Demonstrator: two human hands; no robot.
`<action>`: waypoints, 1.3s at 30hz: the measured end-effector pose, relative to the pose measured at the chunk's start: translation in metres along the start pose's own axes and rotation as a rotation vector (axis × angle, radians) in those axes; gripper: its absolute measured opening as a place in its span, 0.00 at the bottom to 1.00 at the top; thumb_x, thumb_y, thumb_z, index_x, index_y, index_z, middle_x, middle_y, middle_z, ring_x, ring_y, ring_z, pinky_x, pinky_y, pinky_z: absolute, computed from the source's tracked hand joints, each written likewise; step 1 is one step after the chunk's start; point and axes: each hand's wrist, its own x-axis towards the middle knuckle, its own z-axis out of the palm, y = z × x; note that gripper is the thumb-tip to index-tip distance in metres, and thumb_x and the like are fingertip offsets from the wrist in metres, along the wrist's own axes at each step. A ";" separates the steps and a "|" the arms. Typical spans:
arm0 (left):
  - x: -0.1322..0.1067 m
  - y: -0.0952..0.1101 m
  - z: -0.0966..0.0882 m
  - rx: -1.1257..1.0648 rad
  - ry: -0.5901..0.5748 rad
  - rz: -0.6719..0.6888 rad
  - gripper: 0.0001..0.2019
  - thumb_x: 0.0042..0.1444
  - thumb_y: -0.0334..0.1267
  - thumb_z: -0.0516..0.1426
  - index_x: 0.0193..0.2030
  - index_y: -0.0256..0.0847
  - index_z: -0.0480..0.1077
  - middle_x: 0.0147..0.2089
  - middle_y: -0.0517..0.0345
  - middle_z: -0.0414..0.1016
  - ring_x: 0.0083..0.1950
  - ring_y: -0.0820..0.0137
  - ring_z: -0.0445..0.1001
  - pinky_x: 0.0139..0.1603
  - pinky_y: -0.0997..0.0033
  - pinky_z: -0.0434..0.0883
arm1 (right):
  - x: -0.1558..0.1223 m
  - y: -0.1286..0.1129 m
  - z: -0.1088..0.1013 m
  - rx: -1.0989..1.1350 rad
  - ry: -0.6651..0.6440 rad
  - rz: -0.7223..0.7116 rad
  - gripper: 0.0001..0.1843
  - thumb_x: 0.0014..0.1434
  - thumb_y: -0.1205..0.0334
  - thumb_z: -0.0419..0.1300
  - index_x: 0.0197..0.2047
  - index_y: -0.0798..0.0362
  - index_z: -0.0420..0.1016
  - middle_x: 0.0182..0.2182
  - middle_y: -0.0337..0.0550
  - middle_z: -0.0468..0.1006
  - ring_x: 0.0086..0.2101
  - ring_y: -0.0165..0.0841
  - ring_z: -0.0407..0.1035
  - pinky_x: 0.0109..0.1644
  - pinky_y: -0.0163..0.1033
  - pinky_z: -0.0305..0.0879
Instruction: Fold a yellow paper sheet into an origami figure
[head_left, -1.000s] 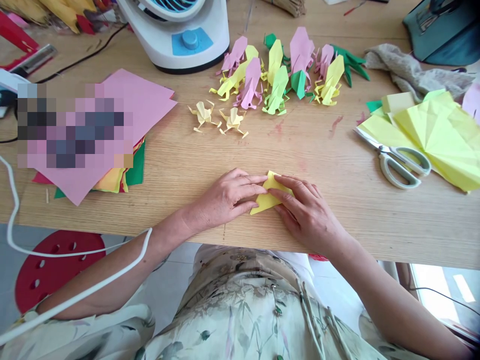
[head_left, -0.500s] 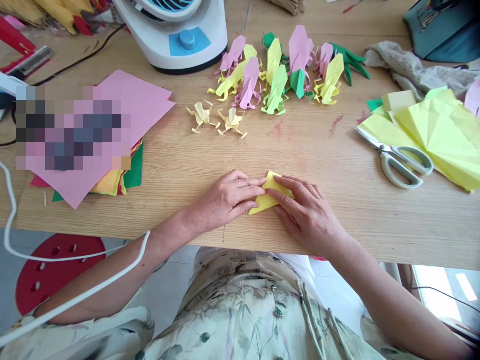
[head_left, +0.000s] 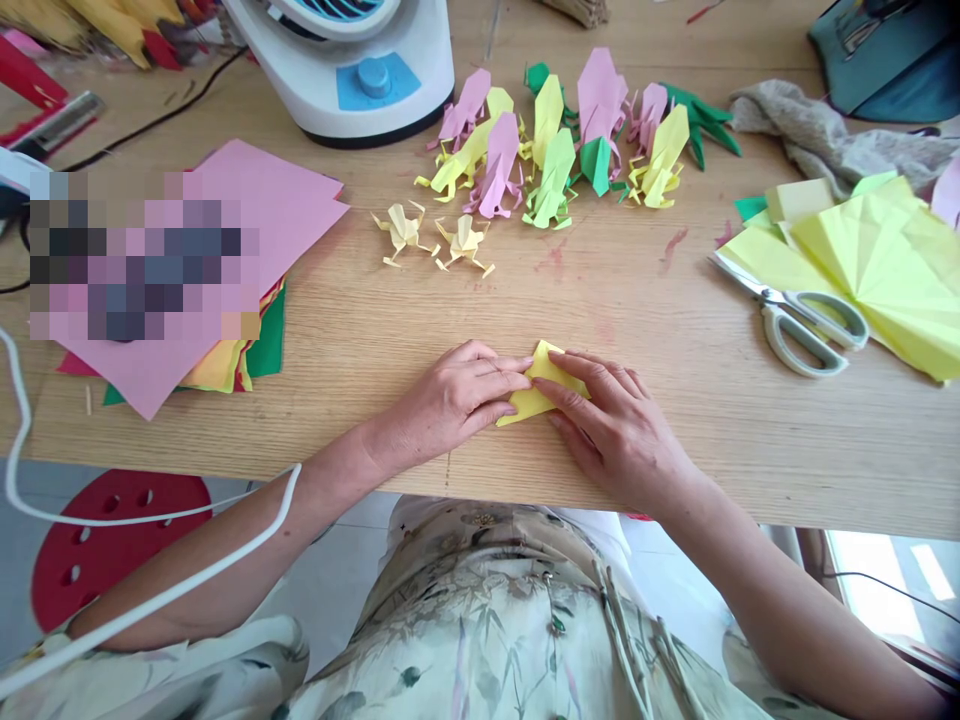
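Note:
A small folded piece of yellow paper lies on the table near its front edge, between both hands. My left hand holds its left side, fingertips on the paper and thumb at the lower corner. From the other side, my right hand grips the paper, with fingers across its top and the thumb by its lower edge. The fingers partly cover the folds. Beyond the hands stand two small cream origami frogs, and behind them several pink, yellow and green origami figures.
Scissors lie on the right beside creased yellow paper. A stack of coloured paper is on the left, near a white fan base. A grey cloth sits at the back right; a white cable crosses over the left forearm.

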 end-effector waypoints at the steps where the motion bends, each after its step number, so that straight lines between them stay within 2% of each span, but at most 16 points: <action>1: 0.000 0.000 0.000 0.001 0.000 -0.003 0.14 0.63 0.31 0.59 0.55 0.40 0.74 0.60 0.49 0.76 0.53 0.64 0.72 0.56 0.59 0.74 | 0.000 0.000 0.000 -0.001 -0.002 0.002 0.19 0.67 0.66 0.56 0.61 0.53 0.70 0.60 0.62 0.69 0.59 0.50 0.65 0.56 0.55 0.66; 12: -0.002 0.000 0.001 0.014 0.001 0.005 0.16 0.63 0.27 0.58 0.56 0.40 0.73 0.60 0.50 0.76 0.53 0.66 0.70 0.55 0.62 0.74 | 0.001 0.000 0.000 0.014 -0.005 0.003 0.18 0.67 0.66 0.56 0.58 0.54 0.72 0.60 0.62 0.70 0.59 0.50 0.65 0.55 0.55 0.67; 16: -0.005 0.003 -0.001 0.050 0.044 -0.017 0.08 0.66 0.29 0.55 0.48 0.37 0.75 0.49 0.48 0.77 0.50 0.66 0.71 0.53 0.62 0.72 | 0.000 0.000 -0.001 0.027 -0.011 0.013 0.17 0.67 0.66 0.56 0.58 0.53 0.72 0.60 0.61 0.70 0.59 0.50 0.65 0.55 0.55 0.67; 18: -0.008 0.007 -0.002 0.058 0.071 -0.045 0.08 0.66 0.29 0.54 0.43 0.36 0.75 0.42 0.51 0.75 0.46 0.67 0.71 0.50 0.64 0.72 | 0.000 0.000 -0.001 0.030 -0.010 0.014 0.17 0.67 0.66 0.56 0.58 0.53 0.72 0.60 0.61 0.70 0.59 0.49 0.65 0.55 0.55 0.67; 21: -0.015 0.012 -0.003 0.031 0.091 -0.061 0.08 0.66 0.28 0.54 0.42 0.37 0.75 0.38 0.54 0.72 0.43 0.69 0.71 0.46 0.67 0.71 | -0.001 0.000 -0.001 0.027 -0.003 0.004 0.16 0.67 0.67 0.56 0.57 0.53 0.72 0.60 0.62 0.70 0.59 0.50 0.65 0.55 0.55 0.67; 28: -0.023 0.017 -0.007 0.024 0.062 -0.073 0.09 0.67 0.28 0.53 0.45 0.38 0.74 0.40 0.54 0.72 0.44 0.70 0.72 0.45 0.69 0.72 | 0.000 0.000 -0.001 0.015 0.001 -0.019 0.17 0.66 0.68 0.56 0.58 0.54 0.72 0.61 0.63 0.69 0.60 0.51 0.64 0.54 0.56 0.67; 35: -0.041 0.024 -0.005 0.037 0.083 -0.104 0.12 0.65 0.26 0.53 0.50 0.39 0.73 0.44 0.51 0.73 0.46 0.69 0.73 0.47 0.68 0.74 | 0.001 0.000 -0.002 0.012 -0.002 -0.027 0.19 0.66 0.70 0.55 0.59 0.53 0.72 0.62 0.63 0.69 0.60 0.51 0.64 0.53 0.56 0.67; 39: -0.042 0.028 -0.005 0.029 0.107 -0.144 0.11 0.65 0.25 0.54 0.51 0.39 0.73 0.45 0.52 0.71 0.47 0.70 0.74 0.48 0.69 0.74 | 0.001 -0.001 -0.003 0.001 -0.020 -0.026 0.19 0.66 0.70 0.55 0.59 0.53 0.72 0.61 0.63 0.69 0.60 0.51 0.64 0.53 0.56 0.67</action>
